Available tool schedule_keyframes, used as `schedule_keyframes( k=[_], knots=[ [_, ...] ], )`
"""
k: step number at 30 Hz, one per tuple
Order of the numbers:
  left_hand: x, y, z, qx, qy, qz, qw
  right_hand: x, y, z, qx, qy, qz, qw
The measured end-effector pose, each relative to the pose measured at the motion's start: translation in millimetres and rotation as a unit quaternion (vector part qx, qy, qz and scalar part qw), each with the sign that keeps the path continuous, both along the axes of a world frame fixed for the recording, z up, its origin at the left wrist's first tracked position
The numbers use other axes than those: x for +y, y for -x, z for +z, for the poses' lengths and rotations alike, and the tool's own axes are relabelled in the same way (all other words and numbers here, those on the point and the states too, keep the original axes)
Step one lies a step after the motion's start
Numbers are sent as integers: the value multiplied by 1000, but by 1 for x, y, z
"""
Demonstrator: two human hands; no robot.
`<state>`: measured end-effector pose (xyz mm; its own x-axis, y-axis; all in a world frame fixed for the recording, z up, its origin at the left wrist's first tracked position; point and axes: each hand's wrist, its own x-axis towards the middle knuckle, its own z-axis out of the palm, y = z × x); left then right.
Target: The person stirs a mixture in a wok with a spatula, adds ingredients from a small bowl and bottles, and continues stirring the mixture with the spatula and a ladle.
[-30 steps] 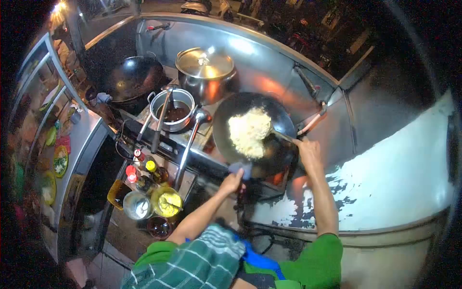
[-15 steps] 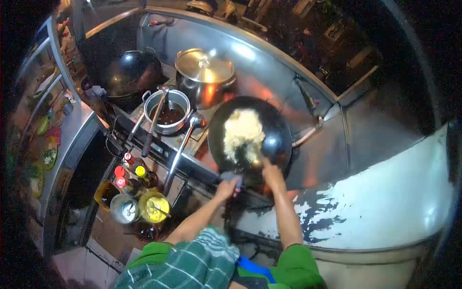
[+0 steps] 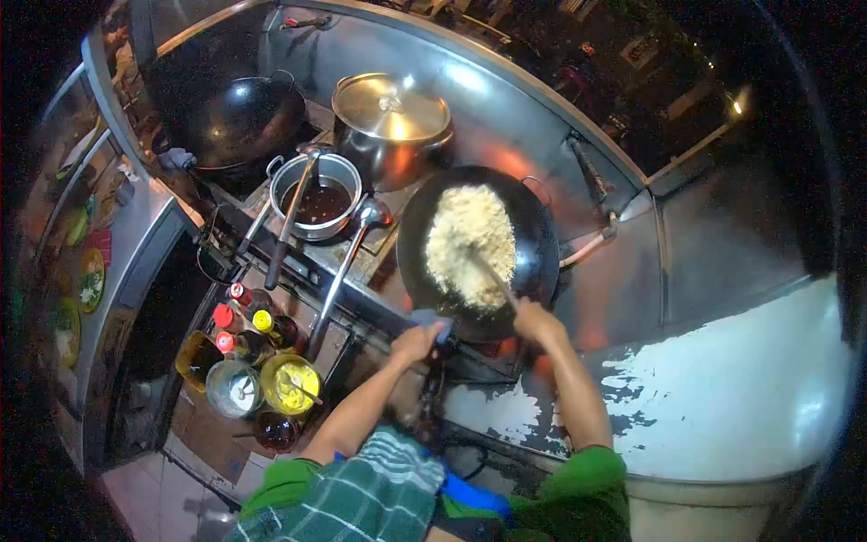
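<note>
A black wok sits over a burner, with a heap of pale, rice-like food in it. My left hand is closed around a grey-blue cloth at the wok's near-left rim; the handle beneath is hidden. In my right hand is the handle of a metal wok spatula, slanting over the near side of the wok. Its head is blurred and partly buried in the middle of the food.
Left of the wok stand a lidded pot and an open pot of dark liquid. Two ladles, including a long one, lie nearby. Bottles and a yellow-filled tub stand lower left. Another wok is behind.
My right hand has moved slightly right and the spatula now reaches into the middle of the food. The heap has spread wider. My left hand stays at the wok rim.
</note>
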<state>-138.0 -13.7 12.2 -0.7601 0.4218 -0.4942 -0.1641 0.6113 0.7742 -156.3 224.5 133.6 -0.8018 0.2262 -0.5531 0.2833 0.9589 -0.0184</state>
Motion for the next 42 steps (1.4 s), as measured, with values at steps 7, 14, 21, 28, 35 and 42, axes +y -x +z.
schedule_keyframes(
  k=[7,14,21,28,35,42],
  knots=[
    [7,7,-35,-44,-44,-5,998,53,-17,-185,80,46,109,990],
    [8,4,-31,-6,4,28,1000,12,-49,-22,-22,-9,13,1000],
    [9,6,-44,-35,-56,0,998,-12,28,-58,-78,14,-114,990],
    [30,2,-90,-59,-88,84,991,-49,-37,-87,-129,62,93,985],
    [37,-6,-76,-108,-176,155,966,18,-13,-116,181,232,-126,947],
    [-63,-78,-16,-168,-272,32,947,-14,-154,-138,179,333,-250,891]
  ],
)
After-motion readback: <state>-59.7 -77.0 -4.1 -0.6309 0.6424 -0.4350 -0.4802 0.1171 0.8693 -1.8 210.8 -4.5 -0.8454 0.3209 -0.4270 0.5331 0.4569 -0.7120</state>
